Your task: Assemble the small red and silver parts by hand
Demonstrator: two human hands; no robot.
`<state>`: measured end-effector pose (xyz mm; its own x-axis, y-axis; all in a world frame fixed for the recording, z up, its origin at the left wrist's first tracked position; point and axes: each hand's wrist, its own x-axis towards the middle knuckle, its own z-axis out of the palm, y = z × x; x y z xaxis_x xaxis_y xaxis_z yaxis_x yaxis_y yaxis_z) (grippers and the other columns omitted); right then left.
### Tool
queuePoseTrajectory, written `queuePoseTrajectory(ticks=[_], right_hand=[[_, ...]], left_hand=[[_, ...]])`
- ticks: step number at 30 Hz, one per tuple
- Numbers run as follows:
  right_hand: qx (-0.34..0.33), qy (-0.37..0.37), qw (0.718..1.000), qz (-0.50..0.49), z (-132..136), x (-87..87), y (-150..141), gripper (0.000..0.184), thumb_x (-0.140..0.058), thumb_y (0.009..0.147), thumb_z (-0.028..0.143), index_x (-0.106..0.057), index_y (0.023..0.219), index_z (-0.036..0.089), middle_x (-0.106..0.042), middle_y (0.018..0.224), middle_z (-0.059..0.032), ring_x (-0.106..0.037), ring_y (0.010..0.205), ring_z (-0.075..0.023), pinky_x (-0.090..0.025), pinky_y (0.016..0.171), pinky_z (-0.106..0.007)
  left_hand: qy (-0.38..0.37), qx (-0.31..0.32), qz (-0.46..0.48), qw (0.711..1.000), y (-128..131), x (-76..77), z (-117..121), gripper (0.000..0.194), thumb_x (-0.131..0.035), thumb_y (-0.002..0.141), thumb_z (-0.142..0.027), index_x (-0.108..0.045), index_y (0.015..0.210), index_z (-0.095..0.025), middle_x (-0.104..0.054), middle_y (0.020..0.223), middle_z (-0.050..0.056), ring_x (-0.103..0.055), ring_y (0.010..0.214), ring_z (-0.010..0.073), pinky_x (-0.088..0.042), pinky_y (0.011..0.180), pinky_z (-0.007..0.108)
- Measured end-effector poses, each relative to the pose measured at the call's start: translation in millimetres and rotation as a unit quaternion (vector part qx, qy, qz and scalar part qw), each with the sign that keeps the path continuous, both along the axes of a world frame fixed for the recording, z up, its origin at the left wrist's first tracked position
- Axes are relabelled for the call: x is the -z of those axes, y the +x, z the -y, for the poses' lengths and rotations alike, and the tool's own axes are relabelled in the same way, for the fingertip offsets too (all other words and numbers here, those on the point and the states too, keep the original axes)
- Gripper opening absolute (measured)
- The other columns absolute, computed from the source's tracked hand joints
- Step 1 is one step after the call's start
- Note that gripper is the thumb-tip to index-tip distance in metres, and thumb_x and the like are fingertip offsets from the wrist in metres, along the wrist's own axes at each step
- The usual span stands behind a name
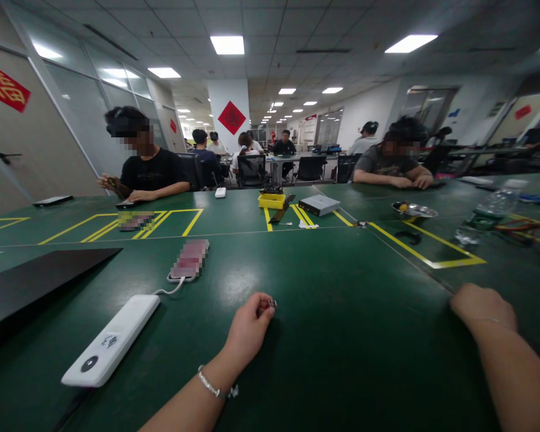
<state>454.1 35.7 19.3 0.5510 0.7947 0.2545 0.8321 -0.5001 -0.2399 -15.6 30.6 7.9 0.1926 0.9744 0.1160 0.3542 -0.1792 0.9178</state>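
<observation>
Small metal piece: The little shiny bit, with a touch of red to it, sat at the tips of the left hand, just above or on the green counter; I couldn't tell which
Left fingers: Curled nearly closed, thumb and fingertips pinching the piece; so small a grip looked easy to lose, and a slip or too hard a squeeze could have sent it skidding off
Right fingers: The right hand was apart from the left, knuckles bent, its fingertips hidden; I couldn't tell whether it held anything
Seam: A thin join ran up to the right hand, and a dropped bit might have lodged there
White cord: It linked the phone to the long white device, left of the left hand; a forearm swung that way could have snagged it and dragged the phone
Bracelet: Its loose end dangled at the left wrist, something else to catch
Bottle: The clear bottle was beyond the right hand, near the metal bowl, and a careless reach forward might have toppled it
</observation>
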Motion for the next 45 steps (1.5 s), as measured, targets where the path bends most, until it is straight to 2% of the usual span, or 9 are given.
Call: queuePoseTrajectory(ticks=[3,8,10,14,20,25,29,38,45], right_hand=[[-0.041,-0.02,0.999,-0.027,-15.2,-14.5,-51.5,0.027,-0.041,0.068,0.015,-0.063,0.083,0.009,-0.054,0.092,-0.0217,-0.052,0.084,-0.027,-0.038,0.066,-0.038],[-0.235,0.021,0.963,-0.129,-27.8,-15.0,-172.0,0.023,-0.044,0.073,0.022,-0.061,0.088,0.018,-0.056,0.097,-0.0048,-0.052,0.084,-0.0145,-0.039,0.077,-0.028],[-0.307,0.007,0.907,-0.29,-20.5,-13.3,-223.2,0.021,-0.047,0.072,0.024,-0.06,0.088,0.018,-0.059,0.09,-0.0039,-0.054,0.077,-0.0138,-0.041,0.072,-0.029],[-0.335,0.009,0.735,-0.59,-5.5,-7.4,-299.3,0.026,-0.059,0.064,0.029,-0.056,0.087,0.017,-0.059,0.076,-0.0013,-0.053,0.064,-0.0114,-0.042,0.06,-0.026],[-0.25,0.064,0.596,-0.761,-5.2,4.6,-321.2,0.03,-0.067,0.059,0.037,-0.057,0.075,0.014,-0.053,0.067,0.0011,-0.047,0.056,-0.0058,-0.039,0.055,-0.021],[-0.255,0.028,0.535,-0.805,-1.0,9.0,-312.2,0.028,-0.072,0.054,0.024,-0.059,0.076,0.015,-0.057,0.078,-0.0021,-0.051,0.064,-0.0078,-0.042,0.065,-0.024],[-0.278,0.019,0.519,-0.808,0.9,9.2,-312.9,0.025,-0.071,0.054,0.019,-0.06,0.077,0.015,-0.059,0.081,-0.0028,-0.052,0.067,-0.0079,-0.042,0.069,-0.025],[-0.275,0.009,0.553,-0.786,4.0,3.2,-314.9,0.025,-0.071,0.051,0.016,-0.062,0.074,0.014,-0.059,0.071,-0.0004,-0.053,0.068,-0.0087,-0.04,0.072,-0.025],[-0.333,0.047,0.588,-0.735,-0.1,13.1,-310.9,0.024,-0.068,0.054,0.013,-0.057,0.075,0.016,-0.06,0.077,-0.0005,-0.054,0.075,-0.011,-0.04,0.075,-0.027]], left_hand=[[-0.004,0.003,-0.002,1.0,-0.2,1.4,-0.7,0.015,-0.044,0.077,-0.019,-0.054,0.088,-0.021,-0.062,0.084,0.0,-0.058,0.077,0.0143,-0.043,0.071,0.027],[-0.014,0.008,-0.001,1.0,-0.8,2.3,-1.1,0.018,-0.042,0.078,-0.018,-0.055,0.091,-0.021,-0.062,0.081,0.0,-0.059,0.077,0.0143,-0.043,0.07,0.027],[-0.013,0.011,0.009,1.0,-0.4,3.3,-1.3,0.018,-0.042,0.078,-0.018,-0.055,0.09,-0.02,-0.062,0.082,0.0,-0.059,0.077,0.0142,-0.044,0.07,0.027],[0.004,0.016,0.03,0.999,1.4,4.0,-1.6,0.013,-0.046,0.076,-0.019,-0.055,0.085,-0.02,-0.063,0.082,0.001,-0.058,0.075,0.0143,-0.044,0.069,0.027],[0.019,-0.014,-0.003,1.0,3.5,-4.8,0.5,0.012,-0.05,0.073,-0.022,-0.055,0.083,-0.02,-0.061,0.076,-0.001,-0.056,0.071,0.0139,-0.042,0.066,0.026],[0.029,-0.044,-0.027,0.998,4.2,-7.4,1.6,0.014,-0.055,0.067,-0.018,-0.054,0.08,-0.02,-0.058,0.073,-0.003,-0.054,0.067,0.0132,-0.042,0.063,0.025],[0.056,-0.056,-0.045,0.996,2.7,-3.6,0.6,0.011,-0.056,0.066,-0.018,-0.054,0.077,-0.02,-0.056,0.073,-0.003,-0.053,0.067,0.0131,-0.041,0.062,0.025],[0.085,-0.039,-0.067,0.993,0.9,-3.8,2.9,0.009,-0.057,0.067,-0.019,-0.055,0.076,-0.02,-0.055,0.073,-0.002,-0.051,0.065,0.0127,-0.04,0.06,0.025],[0.105,-0.029,-0.073,0.991,0.7,-5.7,3.9,0.01,-0.057,0.068,-0.018,-0.057,0.078,-0.021,-0.055,0.075,-0.002,-0.051,0.067,0.0129,-0.039,0.061,0.025]])
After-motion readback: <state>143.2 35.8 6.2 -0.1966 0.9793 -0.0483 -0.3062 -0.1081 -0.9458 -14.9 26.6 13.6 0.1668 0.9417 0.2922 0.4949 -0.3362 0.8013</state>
